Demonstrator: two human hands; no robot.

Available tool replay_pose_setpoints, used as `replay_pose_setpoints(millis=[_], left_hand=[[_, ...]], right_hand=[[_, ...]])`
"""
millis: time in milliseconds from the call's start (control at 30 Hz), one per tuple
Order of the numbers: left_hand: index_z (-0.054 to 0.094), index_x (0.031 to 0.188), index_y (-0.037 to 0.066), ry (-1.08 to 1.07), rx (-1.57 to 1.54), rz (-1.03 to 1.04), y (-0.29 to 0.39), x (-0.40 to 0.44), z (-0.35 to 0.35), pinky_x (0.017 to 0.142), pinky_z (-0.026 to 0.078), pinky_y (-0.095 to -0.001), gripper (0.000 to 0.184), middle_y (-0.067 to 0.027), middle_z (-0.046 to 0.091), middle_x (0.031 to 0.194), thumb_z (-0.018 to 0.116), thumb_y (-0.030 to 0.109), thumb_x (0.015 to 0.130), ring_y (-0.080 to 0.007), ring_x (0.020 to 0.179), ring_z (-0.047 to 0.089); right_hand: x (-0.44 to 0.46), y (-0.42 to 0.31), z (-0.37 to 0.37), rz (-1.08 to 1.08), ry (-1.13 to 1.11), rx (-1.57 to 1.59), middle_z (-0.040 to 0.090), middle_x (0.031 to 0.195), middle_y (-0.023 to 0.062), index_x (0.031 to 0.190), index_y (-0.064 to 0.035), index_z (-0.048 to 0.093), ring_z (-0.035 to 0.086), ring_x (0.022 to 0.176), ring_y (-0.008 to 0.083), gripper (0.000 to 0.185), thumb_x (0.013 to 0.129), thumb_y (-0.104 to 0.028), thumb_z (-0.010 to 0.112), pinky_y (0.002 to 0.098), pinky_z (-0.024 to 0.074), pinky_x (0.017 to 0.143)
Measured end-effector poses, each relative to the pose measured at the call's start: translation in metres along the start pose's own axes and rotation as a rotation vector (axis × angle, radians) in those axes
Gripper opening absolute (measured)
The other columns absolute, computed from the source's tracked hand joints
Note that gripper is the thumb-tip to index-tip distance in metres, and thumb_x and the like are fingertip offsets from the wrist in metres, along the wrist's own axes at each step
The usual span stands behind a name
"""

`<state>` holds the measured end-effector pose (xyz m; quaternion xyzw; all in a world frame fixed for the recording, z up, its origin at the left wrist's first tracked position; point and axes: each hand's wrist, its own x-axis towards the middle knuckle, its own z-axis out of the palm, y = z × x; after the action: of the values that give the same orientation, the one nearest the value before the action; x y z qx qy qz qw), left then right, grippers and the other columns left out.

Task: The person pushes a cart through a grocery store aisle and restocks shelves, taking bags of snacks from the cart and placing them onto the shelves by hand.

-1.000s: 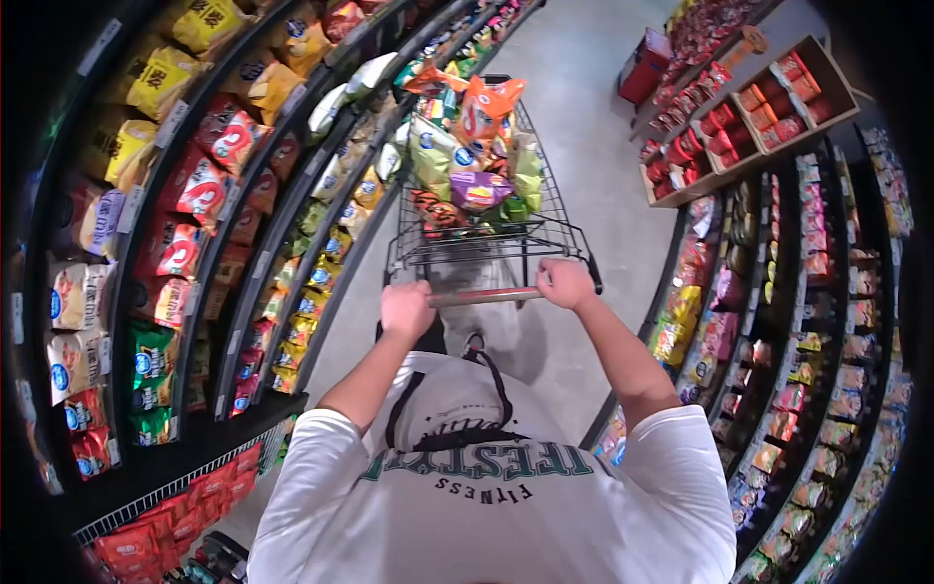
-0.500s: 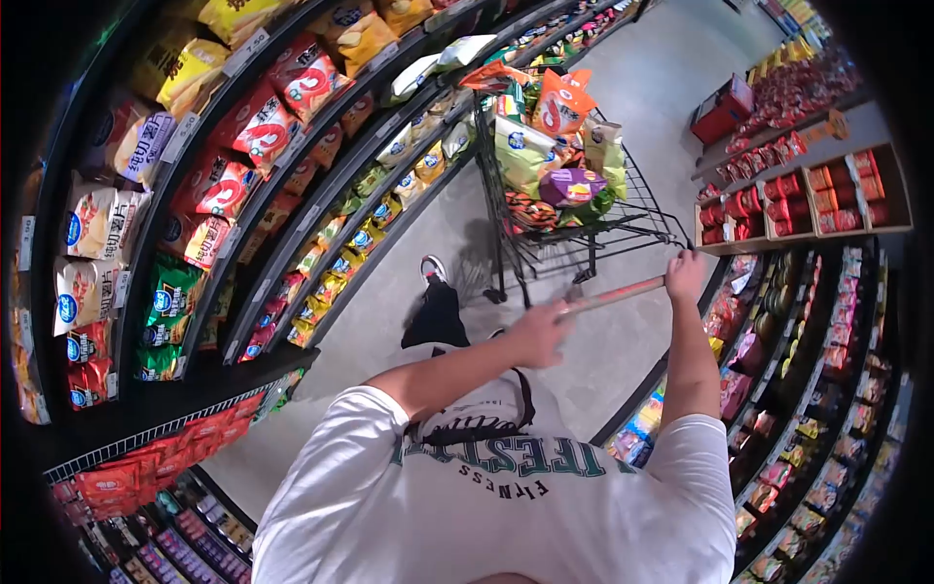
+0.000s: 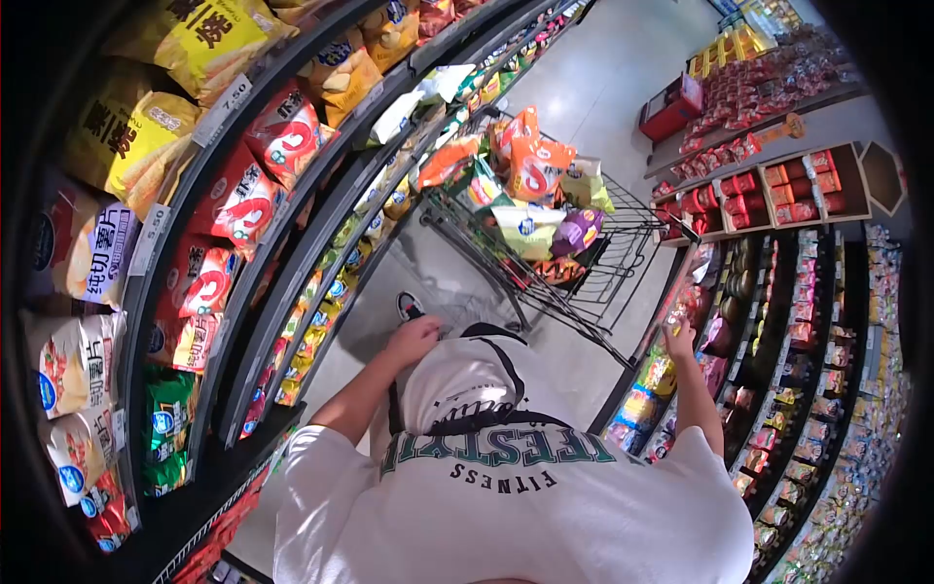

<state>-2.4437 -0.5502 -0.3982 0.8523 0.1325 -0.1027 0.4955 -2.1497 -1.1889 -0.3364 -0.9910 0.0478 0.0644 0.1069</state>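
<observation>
My left hand (image 3: 413, 339) is over the floor on the left, in front of my body, fingers loosely curled with nothing visible in them. My right hand (image 3: 679, 336) is out to the right, fingers partly stretched out, near the packs on the right shelf; I see nothing held in it, and cannot tell if it touches a pack. Ahead stands a black wire shopping cart (image 3: 623, 282), apart from both hands. Inside lie several snack bags: an orange bag (image 3: 538, 167), a pale green bag (image 3: 525, 231) and a purple bag (image 3: 578, 230).
Shelves of chip bags (image 3: 238, 200) with price tags curve along my left. Low shelves of small packs (image 3: 769, 389) run along my right, below a wooden box of red packs (image 3: 764, 195). A red box (image 3: 671, 107) stands farther back. Grey floor (image 3: 574, 68) continues beyond the cart.
My right hand has let go of the cart handle and moved down. My left hand has drawn back to the left from the handle. The cart has shifted left and turned in view.
</observation>
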Motion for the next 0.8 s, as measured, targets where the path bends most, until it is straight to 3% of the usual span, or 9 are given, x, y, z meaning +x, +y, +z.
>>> replay_pose_setpoints(millis=[67, 167, 233, 267, 333, 433, 467, 567, 800], left_hand=[[0.063, 0.121, 0.003, -0.142, -0.102, -0.211, -0.083, -0.029, -0.033, 0.094, 0.051, -0.0395, 0.033, -0.0155, 0.068, 0.118, 0.057, 0.016, 0.091, -0.0293, 0.11, 0.065], [0.067, 0.122, 0.006, -0.256, 0.58, -0.428, -0.243, -0.071, -0.065, 0.098, 0.049, -0.0462, 0.037, -0.0224, 0.068, 0.116, 0.053, 0.022, 0.092, -0.0355, 0.113, 0.064], [0.071, 0.106, 0.006, 0.136, 1.003, -0.532, -0.319, -0.106, -0.068, 0.086, 0.053, -0.044, 0.026, -0.0204, 0.071, 0.108, 0.055, 0.017, 0.089, -0.0321, 0.103, 0.068], [0.071, 0.101, 0.006, 0.084, 0.669, -0.542, -0.336, -0.108, -0.068, 0.082, 0.053, -0.0422, 0.023, -0.0191, 0.071, 0.104, 0.055, 0.016, 0.089, -0.0304, 0.098, 0.068], [0.071, 0.091, 0.006, 0.0, 0.005, -0.593, -0.318, -0.114, -0.083, 0.073, 0.053, -0.0385, 0.018, -0.0167, 0.071, 0.097, 0.055, 0.015, 0.088, -0.0268, 0.089, 0.068], [0.069, 0.087, 0.006, 0.092, -0.008, -0.471, -0.275, -0.102, -0.086, 0.064, 0.05, -0.0331, 0.016, -0.0138, 0.07, 0.089, 0.055, 0.013, 0.089, -0.0225, 0.081, 0.066], [0.068, 0.109, 0.003, -0.045, 0.023, -0.644, -0.25, -0.092, -0.094, 0.09, 0.053, -0.0411, 0.031, -0.02, 0.07, 0.108, 0.057, 0.03, 0.096, -0.0314, 0.104, 0.067], [0.068, 0.116, 0.006, -0.374, 0.806, -0.229, -0.261, -0.049, -0.068, 0.092, 0.053, -0.0417, 0.036, -0.0212, 0.068, 0.114, 0.047, 0.03, 0.099, -0.0337, 0.109, 0.066], [0.066, 0.121, 0.009, 0.002, -0.165, -0.303, -0.098, -0.037, 0.007, 0.094, 0.051, -0.0369, 0.034, -0.0162, 0.069, 0.119, 0.059, 0.027, 0.094, -0.0277, 0.112, 0.064]], right_hand=[[-0.007, -0.016, -0.007, 0.089, -0.015, -0.084, 0.045, 0.133, 0.0273, 0.139, -0.0066, 0.044, 0.05, 0.12, 0.0465, 0.072, 0.083, -0.04, 0.074, 0.049, 0.0433, 0.104], [-0.056, -0.093, -0.015, -0.017, 0.095, -0.208, 0.05, 0.128, 0.0236, 0.134, -0.0058, 0.048, 0.053, 0.116, 0.0435, 0.065, 0.081, -0.032, 0.075, 0.0495, 0.0452, 0.099], [-0.072, -0.121, 0.005, -0.291, 0.195, -0.203, 0.055, 0.121, 0.022, 0.131, -0.0051, 0.05, 0.055, 0.112, 0.0419, 0.064, 0.079, -0.031, 0.076, 0.0504, 0.0467, 0.093], [-0.08, -0.138, 0.019, -0.364, 0.178, -0.124, 0.055, 0.12, 0.0207, 0.129, -0.0059, 0.052, 0.056, 0.109, 0.041, 0.062, 0.077, -0.029, 0.076, 0.0499, 0.0472, 0.09], [-0.101, -0.174, 0.042, -0.459, 0.047, -0.007, 0.054, 0.122, 0.0196, 0.128, -0.007, 0.054, 0.056, 0.11, 0.0402, 0.059, 0.077, -0.027, 0.076, 0.0496, 0.0478, 0.09], [-0.115, -0.205, 0.093, -0.517, -0.12, 0.031, 0.055, 0.13, 0.0203, 0.125, -0.0082, 0.058, 0.056, 0.118, 0.0387, 0.052, 0.081, -0.031, 0.074, 0.0477, 0.0476, 0.098], [-0.12, -0.213, 0.111, -0.45, -0.25, 0.042, 0.057, 0.13, 0.0214, 0.125, -0.0077, 0.059, 0.057, 0.119, 0.0383, 0.05, 0.083, -0.031, 0.072, 0.0461, 0.0478, 0.099], [-0.142, -0.25, 0.134, -0.291, -0.71, 0.037, 0.063, 0.122, 0.025, 0.128, -0.0069, 0.056, 0.059, 0.119, 0.0359, 0.043, 0.09, -0.026, 0.06, 0.0424, 0.0472, 0.102], [-0.237, -0.243, 0.168, -0.605, -1.0, 0.423, 0.07, 0.111, 0.0186, 0.121, -0.0087, 0.062, 0.066, 0.105, 0.0359, 0.037, 0.093, -0.031, 0.058, 0.0421, 0.05, 0.093]])
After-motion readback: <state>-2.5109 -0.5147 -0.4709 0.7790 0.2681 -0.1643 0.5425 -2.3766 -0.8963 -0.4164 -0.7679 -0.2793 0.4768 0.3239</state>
